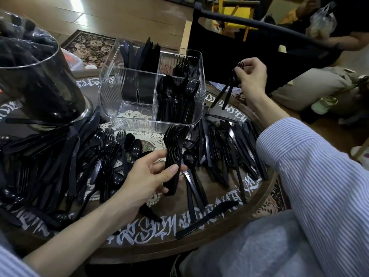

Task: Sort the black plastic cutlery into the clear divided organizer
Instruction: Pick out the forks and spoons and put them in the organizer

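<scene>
The clear divided organizer (127, 114) stands at the middle back of the round table. Its back left compartment holds knives (143, 56), its right compartments hold forks and spoons (177, 96), and its front left compartment shows only the table pattern. My left hand (147, 176) grips a nested stack of black forks (173, 154), tines pointing up towards the organizer's front wall. My right hand (251, 76) is raised right of the organizer and pinches a few forks (229, 86) by their heads, handles hanging down. Loose black cutlery (60, 160) covers the table.
A tall dark glass vessel (40, 76) stands at the left on the table. The round table (179, 234) has white lettering round its rim. A black fabric chair (249, 47) and another person sit beyond the table on the right.
</scene>
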